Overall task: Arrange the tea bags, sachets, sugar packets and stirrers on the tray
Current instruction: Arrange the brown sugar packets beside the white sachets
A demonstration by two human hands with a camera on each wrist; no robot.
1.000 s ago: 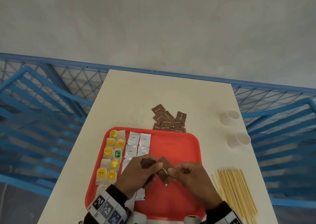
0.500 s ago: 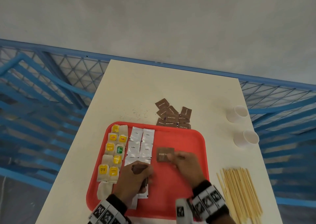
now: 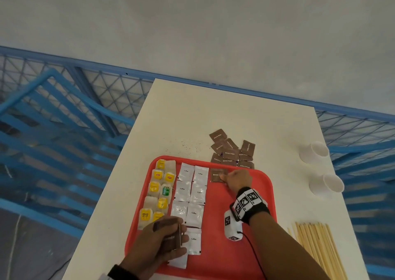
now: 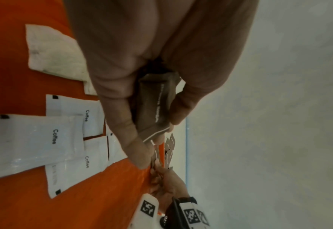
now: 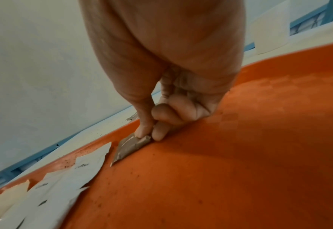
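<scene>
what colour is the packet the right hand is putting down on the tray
Brown with white lettering. The sugar packet pinched by the right hand on the red tray shows best in the head view.

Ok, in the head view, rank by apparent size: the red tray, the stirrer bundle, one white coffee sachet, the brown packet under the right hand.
1. Red tray
2. Stirrer bundle
3. Coffee sachet
4. Brown packet, partly hidden by the right hand, so unsure.

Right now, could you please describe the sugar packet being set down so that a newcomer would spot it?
Find the red tray. At its far edge, right of the white coffee sachets, the right hand pinches one brown packet, the only brown one lying on the tray.
</scene>
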